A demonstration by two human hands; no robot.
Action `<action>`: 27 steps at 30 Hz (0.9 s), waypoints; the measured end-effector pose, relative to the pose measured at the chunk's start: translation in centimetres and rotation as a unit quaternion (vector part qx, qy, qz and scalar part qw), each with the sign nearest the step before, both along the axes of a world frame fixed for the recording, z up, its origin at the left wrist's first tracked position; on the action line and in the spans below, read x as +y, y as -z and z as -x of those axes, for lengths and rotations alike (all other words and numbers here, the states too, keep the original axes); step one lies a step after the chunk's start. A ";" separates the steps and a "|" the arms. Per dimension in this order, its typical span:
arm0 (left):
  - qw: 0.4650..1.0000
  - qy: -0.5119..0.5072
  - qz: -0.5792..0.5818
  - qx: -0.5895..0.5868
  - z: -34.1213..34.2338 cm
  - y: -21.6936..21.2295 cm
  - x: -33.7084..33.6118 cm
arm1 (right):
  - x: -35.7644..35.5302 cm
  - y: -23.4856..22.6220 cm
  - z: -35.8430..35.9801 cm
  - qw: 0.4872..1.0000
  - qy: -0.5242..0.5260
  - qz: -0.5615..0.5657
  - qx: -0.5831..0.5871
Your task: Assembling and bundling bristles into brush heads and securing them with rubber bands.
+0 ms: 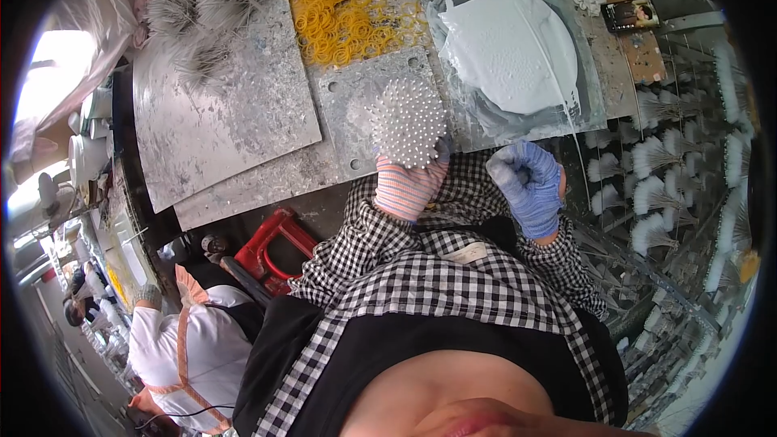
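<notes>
My left hand, in an orange-and-white striped glove, is closed around the lower part of a bundle of thin stalks with white-dotted tips. The tips fan out into a round head facing up, at the table's front edge. To its right, my right hand wears a blue glove with greyish stained fingertips. Its fingers are curled in toward the thumb, apart from the bundle; what they hold, if anything, does not show. Thick white paste lies spread on a round base just beyond my right hand.
Yellow rubber bands lie piled beyond the bundle. Loose grey stalks cover the far left of the metal-topped table. Racks of white-tipped bunches stand at right. A red stool and another person are at lower left.
</notes>
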State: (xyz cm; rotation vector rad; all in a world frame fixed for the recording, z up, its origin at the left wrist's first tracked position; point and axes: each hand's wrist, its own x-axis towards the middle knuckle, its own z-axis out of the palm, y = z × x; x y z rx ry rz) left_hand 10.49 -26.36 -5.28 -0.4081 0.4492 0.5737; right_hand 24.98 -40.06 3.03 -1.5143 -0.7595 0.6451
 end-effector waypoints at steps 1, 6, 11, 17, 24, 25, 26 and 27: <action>0.997 -0.004 -0.066 -0.030 0.2 0.3 -0.1 | 0.1 -0.1 0.1 1.000 0.001 -0.005 0.002; 0.992 -0.016 -0.121 -0.019 0.1 -1.4 -0.1 | 0.1 0.0 0.1 1.000 -0.008 0.003 0.007; 0.997 -0.037 -0.060 0.026 0.1 -1.3 0.4 | 0.3 0.2 0.1 1.000 -0.013 -0.004 0.014; 0.974 0.005 -0.210 0.090 0.5 0.9 0.9 | 0.6 0.2 0.1 1.000 -0.013 -0.014 0.024; 0.948 0.083 -0.301 0.061 0.6 -5.4 4.5 | 1.4 -0.3 -3.4 1.000 -0.003 0.020 -0.002; 0.926 0.103 -0.354 0.086 0.8 -4.7 5.2 | 2.1 -1.3 -3.8 0.998 -0.034 0.035 -0.024; 0.927 0.102 -0.350 0.087 0.8 -4.8 5.7 | 2.9 -2.0 -4.0 0.995 -0.067 0.050 -0.046; 0.881 0.158 -0.423 0.140 0.6 -5.3 6.0 | 3.5 -2.0 -4.0 0.995 -0.066 0.056 -0.044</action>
